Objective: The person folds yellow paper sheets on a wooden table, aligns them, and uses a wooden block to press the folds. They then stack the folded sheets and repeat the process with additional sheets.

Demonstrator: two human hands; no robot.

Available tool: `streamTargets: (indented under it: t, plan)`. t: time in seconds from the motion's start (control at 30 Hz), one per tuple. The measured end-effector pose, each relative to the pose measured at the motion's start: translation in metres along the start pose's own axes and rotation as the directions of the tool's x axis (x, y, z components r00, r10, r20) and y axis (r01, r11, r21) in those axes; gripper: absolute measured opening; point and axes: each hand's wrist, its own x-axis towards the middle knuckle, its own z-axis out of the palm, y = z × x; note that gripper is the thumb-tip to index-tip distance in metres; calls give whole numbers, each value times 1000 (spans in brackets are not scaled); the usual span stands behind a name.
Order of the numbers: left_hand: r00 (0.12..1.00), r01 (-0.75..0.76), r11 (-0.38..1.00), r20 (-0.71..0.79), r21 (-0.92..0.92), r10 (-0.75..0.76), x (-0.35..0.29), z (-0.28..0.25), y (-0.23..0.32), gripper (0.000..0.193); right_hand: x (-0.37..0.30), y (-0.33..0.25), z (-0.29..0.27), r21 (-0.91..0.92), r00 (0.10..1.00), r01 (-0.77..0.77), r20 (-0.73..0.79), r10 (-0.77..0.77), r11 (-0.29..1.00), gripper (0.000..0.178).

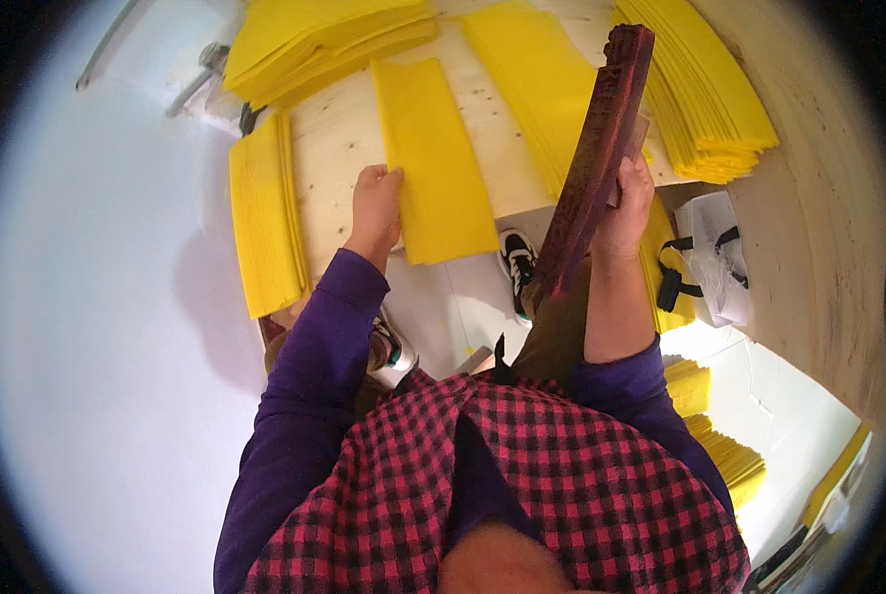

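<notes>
My right hand (629, 213) grips a long, narrow dark-red stamp (591, 163) by a handle behind it, mostly hidden. The stamp is raised and tilted, its rough, raised pattern facing left. My left hand (376, 205) is closed at the left edge of a yellow folded sheet (441, 168), with the thumb on top. That sheet lies lengthwise on the wooden table (339, 139), its near end hanging past the table's edge. Farther right lies another yellow sheet (522, 79), partly covered by the stamp.
Yellow stacks stand at the table's back left (334, 45), left side (265, 218) and back right (705, 99). A white box (715, 252) with black straps is right of my right arm. More yellow stacks (720, 450) sit lower right. My shoes (515, 257) show below the table edge.
</notes>
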Motion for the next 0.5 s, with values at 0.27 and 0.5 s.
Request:
streamTargets:
  t: [0.27,0.5]
  plan:
    - [993,45,995,-109,-84,-54,-16,-45,-25,16,-6,28,27,-180,983,-138,99,158,974,13]
    - [970,226,972,75,61,-230,-65,-67,-37,20,-8,33,70,-627,938,-97,203,283,773,23]
